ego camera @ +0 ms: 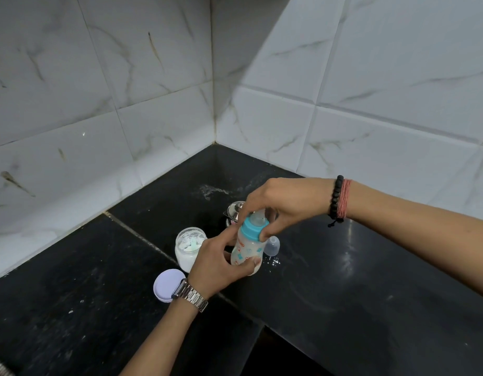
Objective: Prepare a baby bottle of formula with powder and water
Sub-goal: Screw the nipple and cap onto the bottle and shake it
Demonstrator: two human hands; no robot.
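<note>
both hands grip bottle (pixel 245 249) (open counter (pixel 357 280) rightward)

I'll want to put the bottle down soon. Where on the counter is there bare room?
Bare counter lies right of the clear cap, and near the front left of the lid. It is crowded around the powder jar, bottle and steel pot.

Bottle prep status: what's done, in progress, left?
Done: baby bottle looks filled with milky liquid. In hand: left hand grips its body, right hand sits on the teal collar. Left: clear cap stands on the counter; powder jar is open, lid alongside.
</note>
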